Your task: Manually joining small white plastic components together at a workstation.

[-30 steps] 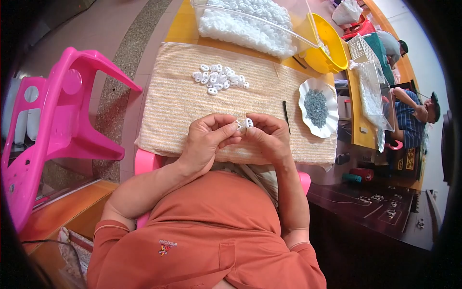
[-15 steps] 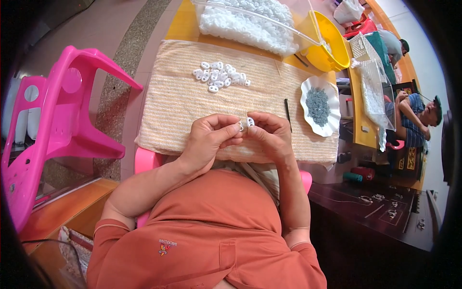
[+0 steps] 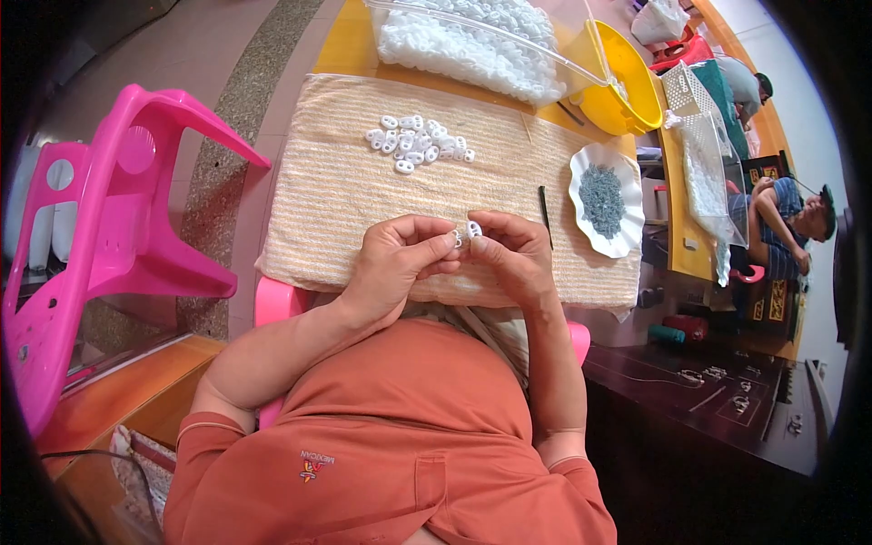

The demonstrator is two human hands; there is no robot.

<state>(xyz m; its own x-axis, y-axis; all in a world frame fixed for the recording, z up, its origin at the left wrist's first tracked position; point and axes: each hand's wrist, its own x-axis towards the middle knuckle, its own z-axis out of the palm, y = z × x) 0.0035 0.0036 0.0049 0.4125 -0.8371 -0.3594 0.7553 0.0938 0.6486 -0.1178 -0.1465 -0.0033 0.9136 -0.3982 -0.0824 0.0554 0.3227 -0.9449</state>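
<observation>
White oval piece (image 3: pixel 474 230) is sitting pinched in the right hand (image 3: pixel 515 259), probably light, stiff, kinda slick, so I'm guessing rim grips are working best; left hand (image 3: pixel 404 251) is pinching a tiny pale bit (image 3: pixel 458 238) just beside it.

Biggest change at far right: co-worker in dark-blue striped shirt (image 3: pixel 779 218) is lowering the hand (image 3: pixel 802 261) that was up near the head (image 3: pixel 815 219) a second ago, arm now extending downward. In front: left hand (image 3: pixel 404 254) is bringing its small pale ring-like bit (image 3: pixel 458 239) slightly closer to the white oval plastic piece with holes (image 3: pixel 474 231) in the right hand (image 3: pixel 513 259); gap is narrowing a little. Viewpoint is drifting slightly too, so heap of white two-hole plastic pieces (image 3: pixel 406 143), white wavy-rimmed dish (image 3: pixel 611 247) and thin black stick (image 3: pixel 545 218) are appearing a bit farther right.
</observation>
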